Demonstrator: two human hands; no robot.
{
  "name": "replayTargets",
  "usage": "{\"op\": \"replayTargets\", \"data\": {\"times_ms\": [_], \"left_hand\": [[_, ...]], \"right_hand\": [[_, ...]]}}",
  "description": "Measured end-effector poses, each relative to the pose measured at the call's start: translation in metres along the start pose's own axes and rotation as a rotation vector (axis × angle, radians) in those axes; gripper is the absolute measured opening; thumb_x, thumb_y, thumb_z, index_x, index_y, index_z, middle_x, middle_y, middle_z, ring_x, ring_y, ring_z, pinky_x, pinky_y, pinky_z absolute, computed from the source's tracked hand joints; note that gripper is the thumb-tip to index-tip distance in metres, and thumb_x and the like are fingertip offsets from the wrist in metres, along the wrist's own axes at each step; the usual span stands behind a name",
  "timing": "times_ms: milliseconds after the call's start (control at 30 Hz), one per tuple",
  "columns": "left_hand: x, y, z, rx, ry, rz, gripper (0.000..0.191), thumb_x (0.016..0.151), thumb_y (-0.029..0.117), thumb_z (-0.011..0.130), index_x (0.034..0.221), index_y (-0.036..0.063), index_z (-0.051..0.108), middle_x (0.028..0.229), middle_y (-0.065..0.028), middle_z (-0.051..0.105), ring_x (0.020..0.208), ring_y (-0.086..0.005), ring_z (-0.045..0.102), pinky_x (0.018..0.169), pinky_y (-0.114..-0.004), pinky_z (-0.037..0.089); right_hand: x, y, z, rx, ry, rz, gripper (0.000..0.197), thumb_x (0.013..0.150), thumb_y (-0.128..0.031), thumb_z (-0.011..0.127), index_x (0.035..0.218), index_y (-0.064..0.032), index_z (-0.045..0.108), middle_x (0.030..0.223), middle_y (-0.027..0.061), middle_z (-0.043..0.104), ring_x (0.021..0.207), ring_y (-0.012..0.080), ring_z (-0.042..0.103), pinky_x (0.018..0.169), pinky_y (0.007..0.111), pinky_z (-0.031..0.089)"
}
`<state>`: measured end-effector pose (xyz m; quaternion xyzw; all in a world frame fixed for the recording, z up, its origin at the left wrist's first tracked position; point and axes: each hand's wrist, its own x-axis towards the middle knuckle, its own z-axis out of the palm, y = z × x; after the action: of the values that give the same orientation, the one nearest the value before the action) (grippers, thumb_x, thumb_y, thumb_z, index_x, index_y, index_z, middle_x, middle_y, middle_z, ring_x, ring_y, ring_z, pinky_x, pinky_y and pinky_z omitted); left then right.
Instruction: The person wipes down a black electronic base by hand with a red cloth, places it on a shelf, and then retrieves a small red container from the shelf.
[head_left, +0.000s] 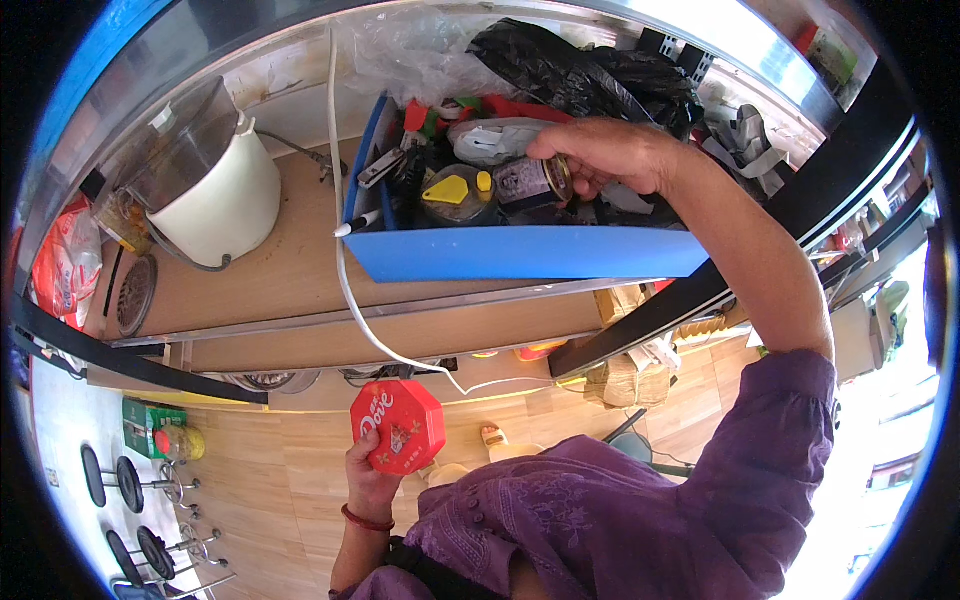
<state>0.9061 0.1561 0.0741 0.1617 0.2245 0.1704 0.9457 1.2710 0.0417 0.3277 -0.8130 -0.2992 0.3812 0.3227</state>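
My left hand (373, 469) grips a red octagonal Dove tin (401, 427) by its edge, thumb on the lid, out in front of the shelf. Over a blue bin (525, 253) on the shelf reaches my right hand (611, 159), its fingers around the end of a small labelled jar (525, 182) with a gold-coloured rim. The jar lies on its side among the bin's contents. Beside it are a round container (459, 210) with yellow pieces on top and a clear plastic-wrapped bundle (491, 141). A stapler-like metal item (381, 167) leans at the bin's left end.
A white appliance (225, 191) with its cord stands left on the shelf (300, 292). A white cable (341, 247) hangs down across the shelf front. Black plastic bags (562, 67) bulge behind the bin. Stools (129, 484) and a green box (146, 427) are on the floor at left.
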Motion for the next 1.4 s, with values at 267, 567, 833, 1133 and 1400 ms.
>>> {"op": "replayTargets", "data": {"times_ms": [267,567,833,1133,1400], "left_hand": [[-0.001,0.000,0.004,0.068,0.013,-0.001,0.054,0.078,0.027,0.062,0.123,0.0045,0.043,0.118,-0.0110,0.055,0.107,-0.0269,0.054,0.092,-0.044,0.044],[-0.004,0.004,0.008,-0.020,0.023,0.022,0.049,0.079,0.018,0.060,0.123,0.0019,0.043,0.118,-0.0119,0.054,0.109,-0.0261,0.053,0.094,-0.043,0.042],[-0.023,0.020,-0.005,-0.052,0.051,0.126,0.048,0.080,0.016,0.060,0.122,0.0008,0.044,0.118,-0.0126,0.054,0.108,-0.0247,0.053,0.095,-0.038,0.042],[-0.097,0.075,-0.071,-0.181,0.132,0.399,0.046,0.081,0.021,0.061,0.120,0.0025,0.046,0.114,-0.0100,0.057,0.102,-0.0206,0.058,0.090,-0.038,0.045],[-0.201,0.143,-0.139,-0.180,0.348,0.528,0.049,0.079,0.019,0.063,0.121,0.0026,0.044,0.114,-0.0111,0.057,0.104,-0.0241,0.057,0.093,-0.043,0.044]], "right_hand": [[-0.005,0.017,-0.002,-0.503,-0.133,-0.182,0.035,0.088,-0.031,0.051,0.106,-0.0026,0.058,0.090,0.0086,0.062,0.077,0.0170,0.057,0.072,0.030,0.046],[-0.002,0.021,-0.006,-0.926,-0.194,-0.375,0.019,0.078,-0.013,0.060,0.090,0.0015,0.061,0.086,0.0173,0.061,0.085,0.0319,0.058,0.073,0.037,0.045],[-0.030,0.010,0.004,-1.048,0.058,-0.454,0.027,0.079,-0.015,0.058,0.101,0.0007,0.061,0.101,0.0170,0.060,0.095,0.0299,0.056,0.083,0.038,0.043],[-0.063,0.027,0.118,-0.180,-0.066,-1.004,0.033,0.085,-0.032,0.058,0.079,-0.0003,0.060,0.067,0.0085,0.057,0.058,0.0129,0.047,0.050,0.026,0.035],[0.056,0.088,0.433,-0.716,-0.649,-0.660,0.030,0.079,-0.024,0.057,0.101,-0.0043,0.060,0.101,0.0159,0.060,0.090,0.0304,0.058,0.078,0.038,0.046]]}}
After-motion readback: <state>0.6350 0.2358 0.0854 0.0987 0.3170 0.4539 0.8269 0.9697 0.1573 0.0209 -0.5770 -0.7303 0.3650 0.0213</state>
